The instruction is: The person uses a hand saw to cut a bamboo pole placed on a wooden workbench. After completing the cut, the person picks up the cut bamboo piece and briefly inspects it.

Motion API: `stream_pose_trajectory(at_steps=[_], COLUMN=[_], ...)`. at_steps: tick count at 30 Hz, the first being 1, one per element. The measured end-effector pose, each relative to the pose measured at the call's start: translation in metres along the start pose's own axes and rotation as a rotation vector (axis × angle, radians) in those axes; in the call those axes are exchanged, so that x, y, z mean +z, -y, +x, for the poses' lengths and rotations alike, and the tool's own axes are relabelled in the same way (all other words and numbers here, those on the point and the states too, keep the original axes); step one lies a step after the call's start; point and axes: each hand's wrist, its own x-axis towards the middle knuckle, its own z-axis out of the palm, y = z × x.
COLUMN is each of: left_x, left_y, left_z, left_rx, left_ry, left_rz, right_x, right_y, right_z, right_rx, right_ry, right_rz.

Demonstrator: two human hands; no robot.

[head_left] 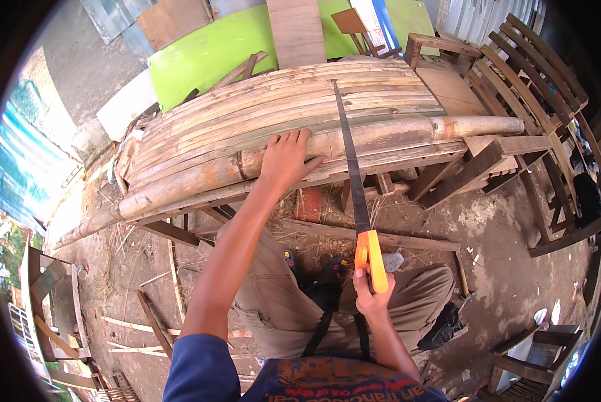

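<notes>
one handsaw (pixel 356 184), one bamboo pole (pixel 223 169)

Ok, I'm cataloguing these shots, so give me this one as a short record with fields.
left hand: palm down on the bamboo pole
right hand: closed around the orange handle of the handsaw
handsaw: crosses the pole in this view; contact unclear
pole: along the near edge of the slatted bamboo platform
background: green panel

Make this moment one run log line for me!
left hand: on pole; right hand: gripping saw; saw: across pole, contact unclear; pole: on slatted table
</notes>
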Motion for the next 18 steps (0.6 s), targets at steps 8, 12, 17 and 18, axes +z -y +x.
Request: stream_pose_trajectory(at_steps=[8,12,17,18], left_x=[-0.009,0.005,0.011,0.008], left_y=[-0.001,-0.01,-0.026,-0.027], left_z=[0.02,0.021,0.028,0.029], left_rx=[-0.147,-0.323,-0.451,-0.459], left_ry=[0.251,0.222,0.101,0.115], left_rz=[-0.15,-0.129,-0.065,-0.056], right_x=[0.009,0.013,0.031,0.036], right_y=[0.024,0.022,0.021,0.024], right_z=[0.019,0.035,0.052,0.056], right_rx=[-0.185,-0.158,-0.099,-0.088], right_ry=[0.031,0.035,0.02,0.014], right_rz=[-0.092,-0.085,-0.031,-0.018])
